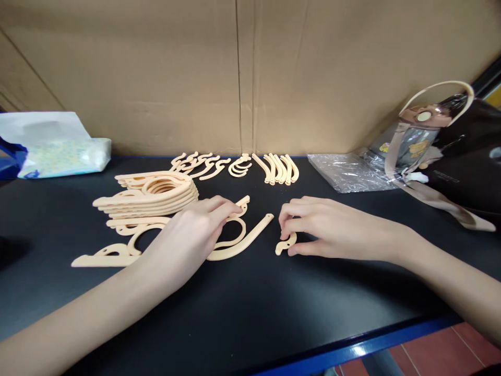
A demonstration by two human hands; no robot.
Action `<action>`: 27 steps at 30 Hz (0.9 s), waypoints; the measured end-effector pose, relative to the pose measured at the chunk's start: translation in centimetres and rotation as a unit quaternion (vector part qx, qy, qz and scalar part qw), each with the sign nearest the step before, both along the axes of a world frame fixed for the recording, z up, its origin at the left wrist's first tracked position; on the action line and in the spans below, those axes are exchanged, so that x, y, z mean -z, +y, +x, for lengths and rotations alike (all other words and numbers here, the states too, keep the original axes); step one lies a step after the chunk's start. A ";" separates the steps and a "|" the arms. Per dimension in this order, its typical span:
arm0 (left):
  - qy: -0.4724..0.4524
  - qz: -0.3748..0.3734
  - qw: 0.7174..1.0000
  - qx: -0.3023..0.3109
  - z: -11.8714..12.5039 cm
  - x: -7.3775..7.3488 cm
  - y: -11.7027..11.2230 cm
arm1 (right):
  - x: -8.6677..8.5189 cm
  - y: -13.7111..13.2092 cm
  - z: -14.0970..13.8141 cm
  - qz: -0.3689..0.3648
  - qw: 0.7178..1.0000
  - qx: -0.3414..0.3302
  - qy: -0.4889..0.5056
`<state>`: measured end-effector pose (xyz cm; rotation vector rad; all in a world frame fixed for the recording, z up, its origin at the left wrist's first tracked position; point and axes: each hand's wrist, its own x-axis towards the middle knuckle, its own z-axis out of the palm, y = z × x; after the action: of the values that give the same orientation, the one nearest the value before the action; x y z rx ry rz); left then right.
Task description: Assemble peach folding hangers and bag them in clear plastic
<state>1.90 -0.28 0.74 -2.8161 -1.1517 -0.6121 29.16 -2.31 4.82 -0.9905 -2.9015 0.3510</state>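
Beige plastic parts, which look like pieces of folding clothes hangers, lie before me on a black table. My left hand (195, 222) reaches over some of them, its thumb and fingers pinched on a small beige hanger piece (245, 200). Just below those fingers lie a round loop part (239, 237) and a long curved hanger arm (254, 235). To the right, my right hand (313, 224) is closed on a small curved hanger hook (286, 244) with a hole in it, held at the table surface. Part of each held piece is hidden by fingers.
Left of my hands is a stack of hanger bodies (148, 201). Behind are S-shaped pieces (201, 164), hooks (239, 166) and curved arms (279, 169). A tissue pack (66, 154) is far left; a plastic bag (340, 169), strapped bottle (420, 138) and black bag (465, 167) stand right.
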 end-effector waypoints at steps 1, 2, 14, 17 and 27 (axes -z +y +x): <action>0.003 0.002 1.000 0.008 0.0 0.0 0.1 | 0.1 0.0 -0.1 0.008 1.000 -0.002 0.005; 0.006 0.008 1.000 0.013 0.1 -0.1 0.2 | 0.2 0.1 -0.1 0.019 1.000 -0.005 0.009; 0.092 0.133 0.985 0.066 4.8 0.4 -1.3 | 1.5 1.0 1.4 0.001 0.976 0.134 0.172; 0.056 0.100 0.991 0.065 5.4 0.5 -2.1 | 1.5 0.7 1.6 -0.067 0.957 0.185 0.215; -0.087 -0.054 0.990 0.093 4.5 0.9 -3.3 | 0.8 -0.4 2.0 -0.263 0.935 0.146 0.190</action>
<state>6.43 -3.60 -0.15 -3.0386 -0.9799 -0.8487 31.16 -2.68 4.01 -1.2235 -2.3041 1.1867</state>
